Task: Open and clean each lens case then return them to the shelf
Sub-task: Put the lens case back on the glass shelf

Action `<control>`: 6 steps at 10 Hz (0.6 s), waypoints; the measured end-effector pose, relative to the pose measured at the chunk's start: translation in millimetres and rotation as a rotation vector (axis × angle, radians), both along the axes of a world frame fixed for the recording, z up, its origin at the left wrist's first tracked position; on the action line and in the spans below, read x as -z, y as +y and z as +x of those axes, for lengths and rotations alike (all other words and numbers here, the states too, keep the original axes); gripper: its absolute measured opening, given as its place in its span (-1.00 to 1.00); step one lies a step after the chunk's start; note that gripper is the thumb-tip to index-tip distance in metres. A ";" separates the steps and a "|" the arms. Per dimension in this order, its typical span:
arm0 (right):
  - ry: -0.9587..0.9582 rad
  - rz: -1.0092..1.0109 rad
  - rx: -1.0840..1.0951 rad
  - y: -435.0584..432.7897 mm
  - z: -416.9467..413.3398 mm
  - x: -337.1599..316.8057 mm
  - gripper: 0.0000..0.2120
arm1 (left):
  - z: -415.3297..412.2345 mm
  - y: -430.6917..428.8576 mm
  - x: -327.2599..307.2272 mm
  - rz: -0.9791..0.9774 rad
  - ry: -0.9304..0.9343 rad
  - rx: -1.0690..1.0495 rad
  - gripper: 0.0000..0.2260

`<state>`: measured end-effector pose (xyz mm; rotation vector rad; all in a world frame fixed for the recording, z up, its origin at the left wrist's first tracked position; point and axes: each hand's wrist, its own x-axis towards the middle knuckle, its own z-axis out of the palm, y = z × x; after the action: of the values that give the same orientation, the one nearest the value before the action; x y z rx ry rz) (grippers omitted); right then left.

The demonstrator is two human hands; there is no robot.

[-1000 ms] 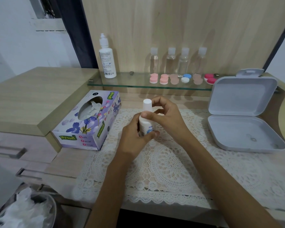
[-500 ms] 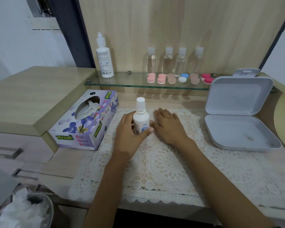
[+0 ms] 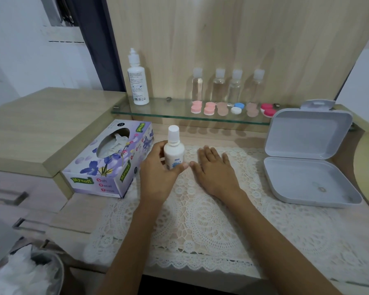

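Observation:
A small white bottle (image 3: 173, 149) with a white cap stands upright on the lace mat (image 3: 211, 220), and my left hand (image 3: 158, 173) grips its body. My right hand (image 3: 213, 169) lies flat on the mat just right of the bottle, fingers straight. On the glass shelf (image 3: 168, 112) behind sit several lens cases in a row: two pink (image 3: 196, 107), two beige (image 3: 222, 109), one blue and white (image 3: 237, 108) and one red (image 3: 268, 109). All of them look closed.
A tall white solution bottle (image 3: 137, 81) and several clear bottles (image 3: 218, 85) stand on the shelf. A purple tissue box (image 3: 111, 160) lies left of my hands. An open grey plastic box (image 3: 307, 158) sits at the right. A bin with used tissues (image 3: 24, 273) is at the lower left.
My hands lowered the small bottle onto the mat. My right hand came off the bottle's cap and now lies flat beside it. My left hand keeps its grip.

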<state>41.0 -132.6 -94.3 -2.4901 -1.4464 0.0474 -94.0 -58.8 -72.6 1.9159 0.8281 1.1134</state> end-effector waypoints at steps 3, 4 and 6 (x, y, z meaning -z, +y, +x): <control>0.007 -0.001 0.008 1.4 0.1 1.4 -0.41 | 19.2 43.8 -65.6 0.101 -0.002 -0.047 -0.45; 0.012 -0.010 0.006 0.8 0.1 0.0 -0.42 | 30.9 65.7 -85.7 0.100 0.004 -0.070 -0.47; 0.011 -0.017 0.009 1.6 0.7 0.2 -0.41 | 56.0 97.7 -101.8 0.091 0.027 -0.084 -0.47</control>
<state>41.7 -131.0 -94.5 -2.5057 -1.4355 0.0718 -38.0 38.9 29.2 1.9901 0.8944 1.1962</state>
